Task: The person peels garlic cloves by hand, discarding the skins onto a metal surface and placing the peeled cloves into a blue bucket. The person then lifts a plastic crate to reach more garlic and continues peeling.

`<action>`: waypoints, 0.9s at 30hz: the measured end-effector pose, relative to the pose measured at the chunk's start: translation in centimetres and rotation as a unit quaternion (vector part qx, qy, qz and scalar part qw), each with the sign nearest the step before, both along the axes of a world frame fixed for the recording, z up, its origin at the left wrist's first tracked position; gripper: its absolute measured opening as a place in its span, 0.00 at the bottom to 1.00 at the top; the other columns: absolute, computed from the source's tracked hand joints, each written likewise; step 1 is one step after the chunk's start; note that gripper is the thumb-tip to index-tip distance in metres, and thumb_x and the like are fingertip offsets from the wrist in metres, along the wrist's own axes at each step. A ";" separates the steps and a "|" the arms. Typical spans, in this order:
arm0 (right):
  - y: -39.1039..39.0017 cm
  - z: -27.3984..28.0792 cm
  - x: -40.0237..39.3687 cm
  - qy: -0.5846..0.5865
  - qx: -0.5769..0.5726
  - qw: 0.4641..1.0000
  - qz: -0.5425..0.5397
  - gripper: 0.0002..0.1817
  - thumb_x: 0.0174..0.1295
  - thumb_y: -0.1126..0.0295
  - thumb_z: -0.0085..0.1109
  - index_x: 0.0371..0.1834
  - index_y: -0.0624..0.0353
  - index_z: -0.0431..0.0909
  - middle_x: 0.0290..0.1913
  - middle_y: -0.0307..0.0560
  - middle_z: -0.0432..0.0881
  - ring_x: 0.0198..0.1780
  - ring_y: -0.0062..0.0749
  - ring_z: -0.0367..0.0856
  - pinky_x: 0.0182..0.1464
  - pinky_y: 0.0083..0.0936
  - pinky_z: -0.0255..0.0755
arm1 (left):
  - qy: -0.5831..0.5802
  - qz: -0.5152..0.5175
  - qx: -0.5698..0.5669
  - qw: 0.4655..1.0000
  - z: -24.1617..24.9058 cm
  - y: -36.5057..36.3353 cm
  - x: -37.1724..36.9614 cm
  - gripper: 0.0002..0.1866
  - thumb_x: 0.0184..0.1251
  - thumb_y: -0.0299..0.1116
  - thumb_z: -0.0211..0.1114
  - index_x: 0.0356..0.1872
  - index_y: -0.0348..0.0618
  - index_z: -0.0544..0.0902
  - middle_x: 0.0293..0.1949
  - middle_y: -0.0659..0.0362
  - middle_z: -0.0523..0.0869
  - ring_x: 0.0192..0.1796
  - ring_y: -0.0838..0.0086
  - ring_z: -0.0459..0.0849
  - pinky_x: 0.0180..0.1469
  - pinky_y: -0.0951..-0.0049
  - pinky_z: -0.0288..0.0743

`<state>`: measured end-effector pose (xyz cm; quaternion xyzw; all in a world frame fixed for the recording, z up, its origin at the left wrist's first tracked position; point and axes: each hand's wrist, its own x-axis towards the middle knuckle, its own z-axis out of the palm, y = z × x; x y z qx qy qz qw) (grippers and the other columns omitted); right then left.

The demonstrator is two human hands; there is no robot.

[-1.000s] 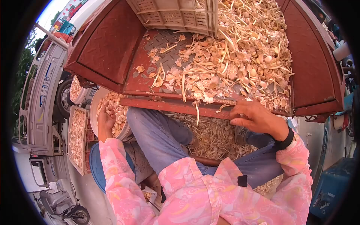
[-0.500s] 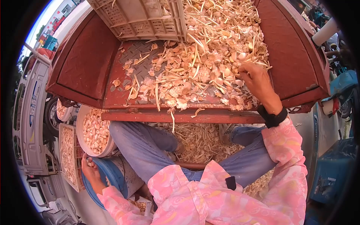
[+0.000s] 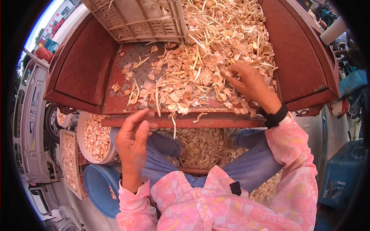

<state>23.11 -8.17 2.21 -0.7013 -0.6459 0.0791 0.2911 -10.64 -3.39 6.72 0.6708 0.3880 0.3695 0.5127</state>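
Observation:
My right hand [image 3: 249,84] reaches into the heap of garlic cloves, peels and dry stalks [image 3: 216,61] on the red truck bed. Its fingers are bent and drawn together at the garlic; whatever lies at the fingertips blends with the heap. My left hand [image 3: 133,148] is raised in front of the bed's near edge, thumb and fingers apart, with nothing visible in it. Below and left of it, a white bucket [image 3: 81,134] is full of garlic cloves [image 3: 96,138]. Beside that bucket, a blue bucket [image 3: 94,184] lets a few cloves show inside.
A pale plastic crate [image 3: 142,23] stands tilted on the bed at the upper left. Red side panels [image 3: 304,57] flank the heap. Stalks and peels [image 3: 204,148] cover the ground between my legs. A shallow crate [image 3: 69,165] stands at far left, near a grey vehicle [image 3: 32,127].
My left hand has left the blue bucket's rim, moved up and right, and its fingers have spread. My right hand has shifted left and slightly down in the garlic heap.

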 end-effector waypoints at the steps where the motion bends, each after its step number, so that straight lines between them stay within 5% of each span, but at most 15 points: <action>1: -0.6 0.8 -0.6 0.083 -0.011 0.996 0.007 0.13 0.55 0.69 0.63 0.43 0.58 0.79 0.35 0.47 0.79 0.36 0.38 0.79 0.37 0.31 0.72 | -0.038 -0.066 -0.052 0.996 -0.2 -0.5 3.6 0.20 0.71 0.34 0.57 0.59 0.36 0.72 0.49 0.52 0.82 0.44 0.74 0.83 0.42 0.80 0.75; 4: -1.9 0.5 -1.8 0.352 -0.024 0.934 0.059 0.14 0.59 0.69 0.63 0.48 0.58 0.80 0.32 0.37 0.76 0.33 0.20 0.73 0.34 0.20 0.68 | -0.134 -0.155 -0.233 0.951 -3.1 -0.6 11.6 0.25 0.71 0.37 0.57 0.63 0.33 0.68 0.53 0.51 0.79 0.47 0.72 0.83 0.46 0.77 0.77; 8: -2.4 0.7 -2.3 0.170 0.057 0.975 0.128 0.15 0.56 0.69 0.65 0.48 0.57 0.81 0.28 0.41 0.72 0.31 0.28 0.72 0.35 0.23 0.67 | -0.286 -0.183 -0.371 0.865 -5.6 -0.4 15.1 0.23 0.69 0.35 0.60 0.60 0.32 0.70 0.48 0.55 0.81 0.44 0.77 0.83 0.43 0.81 0.80; 11: -2.6 0.6 -2.4 0.053 0.101 0.984 0.135 0.14 0.55 0.71 0.64 0.45 0.58 0.81 0.30 0.45 0.74 0.32 0.36 0.74 0.34 0.26 0.68 | -0.279 -0.149 -0.385 0.867 -6.7 -0.3 15.0 0.19 0.66 0.29 0.63 0.55 0.35 0.73 0.44 0.58 0.81 0.44 0.80 0.82 0.41 0.83 0.79; 17: -2.9 1.7 -3.3 0.082 0.116 0.982 0.122 0.10 0.55 0.73 0.63 0.40 0.61 0.80 0.31 0.47 0.77 0.33 0.41 0.79 0.34 0.31 0.71 | -0.313 -0.122 -0.371 0.866 -6.8 -0.6 14.8 0.12 0.64 0.27 0.64 0.47 0.38 0.76 0.40 0.58 0.83 0.41 0.80 0.83 0.41 0.83 0.80; 20: -2.2 1.8 -1.3 0.174 0.080 0.981 0.028 0.09 0.56 0.75 0.60 0.40 0.62 0.79 0.32 0.50 0.78 0.35 0.45 0.79 0.35 0.32 0.72 | -0.339 -0.150 -0.398 0.839 -5.5 -1.1 13.8 0.11 0.63 0.26 0.64 0.46 0.38 0.77 0.40 0.56 0.83 0.39 0.77 0.84 0.41 0.82 0.81; 24: 0.6 0.2 2.6 0.028 0.113 0.992 -0.045 0.09 0.56 0.76 0.57 0.41 0.63 0.78 0.36 0.53 0.79 0.38 0.51 0.79 0.39 0.38 0.73 | -0.399 -0.439 -0.375 0.713 2.9 -5.8 10.2 0.09 0.62 0.28 0.66 0.40 0.33 0.82 0.41 0.41 0.81 0.42 0.64 0.83 0.42 0.74 0.77; 25: 1.1 -0.2 2.8 -0.024 0.109 0.993 -0.037 0.09 0.56 0.76 0.56 0.40 0.63 0.78 0.37 0.54 0.79 0.39 0.52 0.79 0.40 0.40 0.73 | -0.408 -0.516 -0.359 0.662 4.4 -6.1 10.0 0.07 0.61 0.26 0.67 0.36 0.33 0.83 0.41 0.42 0.81 0.41 0.62 0.83 0.45 0.68 0.76; 26: 1.7 -0.8 2.5 -0.074 0.103 0.991 -0.029 0.09 0.56 0.76 0.56 0.40 0.63 0.78 0.38 0.55 0.79 0.39 0.53 0.79 0.41 0.41 0.73 | -0.424 -0.602 -0.284 0.614 3.9 -6.5 10.0 0.10 0.62 0.24 0.64 0.44 0.34 0.79 0.44 0.53 0.78 0.44 0.72 0.78 0.46 0.75 0.71; 27: 2.0 -0.7 1.8 -0.092 0.078 0.991 -0.050 0.08 0.56 0.76 0.55 0.39 0.62 0.77 0.38 0.55 0.79 0.40 0.53 0.79 0.42 0.42 0.73 | -0.463 -0.584 -0.288 0.601 4.2 -7.7 10.2 0.10 0.62 0.24 0.65 0.43 0.32 0.80 0.42 0.51 0.80 0.43 0.69 0.80 0.44 0.74 0.73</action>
